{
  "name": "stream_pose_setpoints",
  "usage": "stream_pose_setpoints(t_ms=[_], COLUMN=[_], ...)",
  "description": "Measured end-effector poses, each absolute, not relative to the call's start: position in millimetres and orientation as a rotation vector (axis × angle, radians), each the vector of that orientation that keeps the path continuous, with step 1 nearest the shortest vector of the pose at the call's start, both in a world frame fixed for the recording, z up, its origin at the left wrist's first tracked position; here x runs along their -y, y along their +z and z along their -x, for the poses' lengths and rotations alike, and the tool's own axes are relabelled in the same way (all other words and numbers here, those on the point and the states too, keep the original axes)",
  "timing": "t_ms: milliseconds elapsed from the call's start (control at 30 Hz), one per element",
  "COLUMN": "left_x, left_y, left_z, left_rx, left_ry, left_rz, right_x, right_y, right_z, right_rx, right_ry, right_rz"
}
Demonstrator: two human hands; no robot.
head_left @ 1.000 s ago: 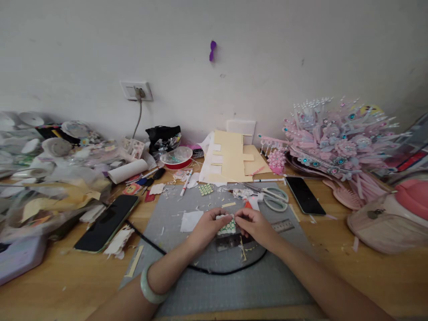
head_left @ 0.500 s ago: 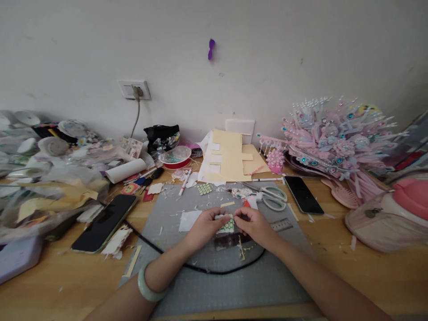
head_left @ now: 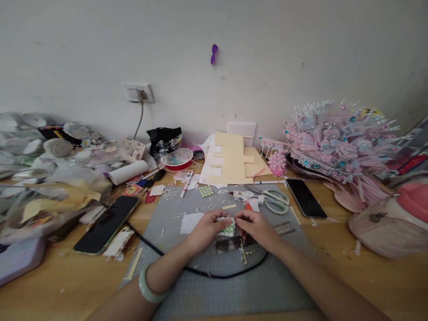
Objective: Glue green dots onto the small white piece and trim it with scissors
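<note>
Above the grey cutting mat (head_left: 187,294), my left hand (head_left: 211,228) holds a small white piece with a green circle pattern (head_left: 229,228) between thumb and fingers. My right hand (head_left: 254,226) is closed in a pinch at the right edge of that piece; whatever lies between its fingertips is too small to make out. A metal ruler (head_left: 284,228) lies on the mat, partly covered by my right hand. A similar green patterned piece (head_left: 206,191) rests farther back. White paper (head_left: 191,223) sits beside my left hand.
A black cable (head_left: 214,276) curves across the mat under my forearms. Scissors (head_left: 277,203) and a white and orange object (head_left: 256,203) lie behind my right hand. Phones flank the mat, one left (head_left: 106,225), one right (head_left: 306,198). A pink beaded headpiece (head_left: 337,142) stands back right.
The camera view has shifted slightly, so the whole scene sits a little lower and to the right. Both hands keep nearly the same pose around the patterned piece.
</note>
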State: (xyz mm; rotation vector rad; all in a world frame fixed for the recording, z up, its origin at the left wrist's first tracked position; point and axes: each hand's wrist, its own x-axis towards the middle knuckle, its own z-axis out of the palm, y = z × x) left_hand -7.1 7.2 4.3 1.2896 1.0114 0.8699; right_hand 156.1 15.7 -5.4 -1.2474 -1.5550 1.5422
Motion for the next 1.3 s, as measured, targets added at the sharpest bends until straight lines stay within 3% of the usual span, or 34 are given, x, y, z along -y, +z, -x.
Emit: stream_pose_setpoints(t_ms=[733, 1300], left_x=[-6, -7], left_y=[8, 4], left_z=[7, 8], left_rx=[-1.049, -1.101], left_ry=[0.808, 0.808], left_rz=[-1.38, -1.43], right_x=[-16, -16], right_y=[-4, -7], right_z=[-158, -159], right_rx=[1.349, 1.398], right_ry=[1.846, 1.829], right_rz=[1.084, 1.102])
